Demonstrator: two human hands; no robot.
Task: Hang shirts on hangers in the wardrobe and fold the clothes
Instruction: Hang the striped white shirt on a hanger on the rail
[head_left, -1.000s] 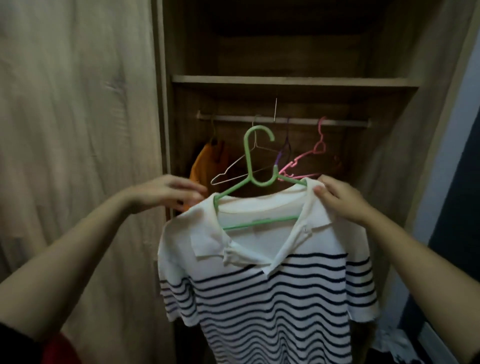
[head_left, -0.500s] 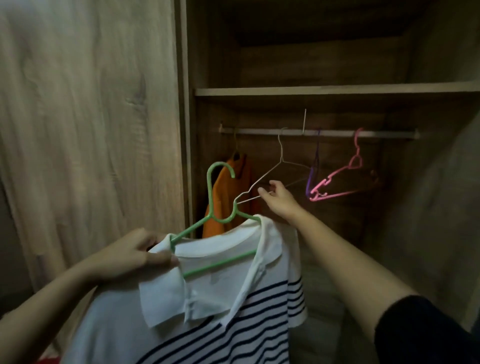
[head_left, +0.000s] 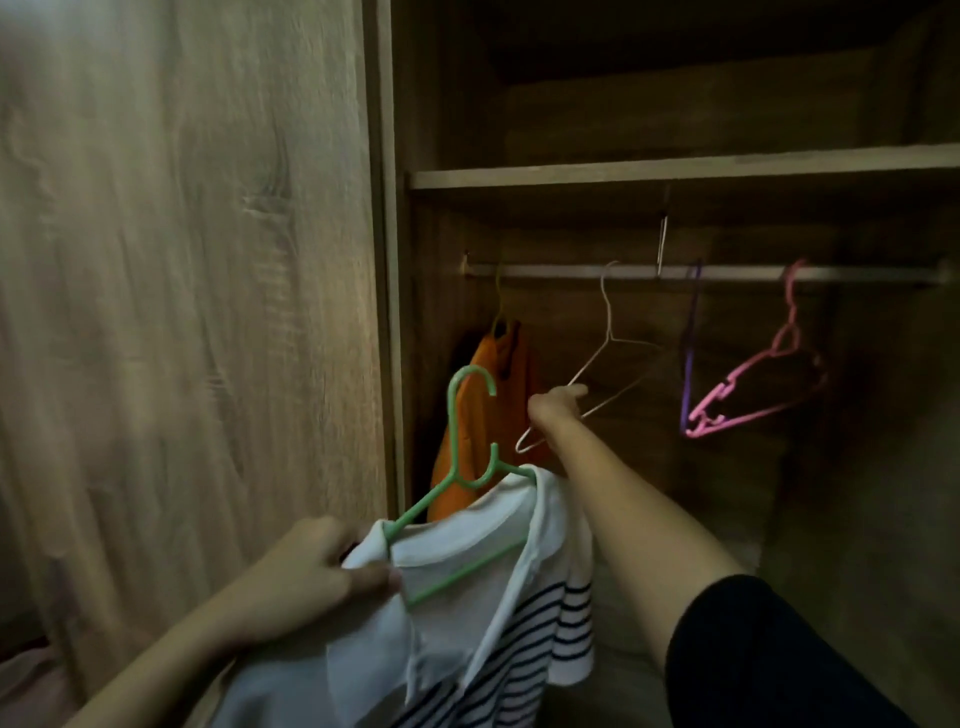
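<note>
Your striped shirt (head_left: 467, 613) sits on the green hanger (head_left: 470, 457), held low and in front of the wardrobe rail (head_left: 727, 272), not yet hung. The hanger's hook points up, well below the rail, and the shirt's white collar drapes over the hanger's arms. Your left hand (head_left: 306, 577) is clamped on the shirt's shoulder and the left end of the green hanger, fingers curled and thumb pressed over the fabric. Your right hand (head_left: 556, 410) reaches up into the wardrobe below the rail and is closed on the lower wire of the white wire hanger (head_left: 608, 364), which hangs from the rail and is tilted toward you. To the left of that hanger, an orange garment (head_left: 488, 415) hangs from the rail near its left end. Further right along the rail hang a purple hanger (head_left: 691, 343) and a pink hanger (head_left: 763, 384), both bare. A wooden shelf (head_left: 675, 169) runs directly above the rail. The wardrobe door (head_left: 182, 312) stands left of the rail.
</note>
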